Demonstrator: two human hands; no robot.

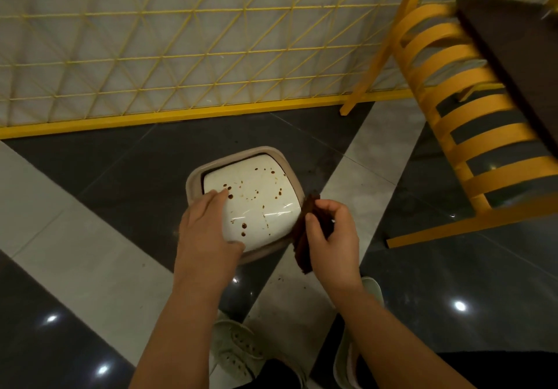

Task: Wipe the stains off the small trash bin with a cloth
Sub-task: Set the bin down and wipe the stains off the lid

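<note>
White bin lid (256,204) — brown-spotted; cloth (305,237) dark brown.

This looks like an eating place such as a café or food court, though the exact kind cannot be told. The floor (90,256) is polished tile in dark and pale angled bands, glossy enough to mirror ceiling lights. Along the far side runs a yellow metal partition (169,56) with a triangular wire grid over a pale panel. At the right stands a yellow slatted chair (462,108) beside a dark worktop (519,56). A small trash bin (256,201) stands on the floor.
</note>
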